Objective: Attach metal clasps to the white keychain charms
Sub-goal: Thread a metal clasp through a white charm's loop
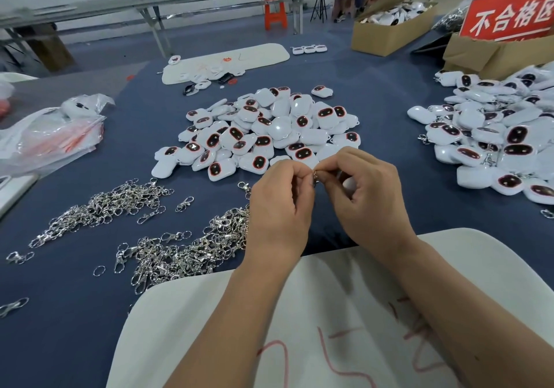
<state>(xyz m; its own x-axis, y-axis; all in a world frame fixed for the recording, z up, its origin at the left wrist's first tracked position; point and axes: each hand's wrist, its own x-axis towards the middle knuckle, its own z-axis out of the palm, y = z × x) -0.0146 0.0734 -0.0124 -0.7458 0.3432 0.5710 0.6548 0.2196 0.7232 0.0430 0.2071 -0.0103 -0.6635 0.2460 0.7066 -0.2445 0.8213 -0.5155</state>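
White mat (494, 267), red scribbles, at the near edge of the surface: your forearms lie across it. Your left hand (280, 207): fingers curled, pinching a small metal clasp (315, 174) at the fingertips. Your right hand (367, 195): fingers curled, meeting the same clasp from the other side, with a white charm (349, 183) partly hidden in the palm. Loose clasps (186, 252): two silver heaps on the blue surface (75, 297), left of your hands. Charms without clasps (263, 129): central pile just beyond your hands. Second charm pile (494, 135): far right, some with clasps showing. Cardboard box (386, 35) of charms: far right corner. Red sign (509, 15): beside it.
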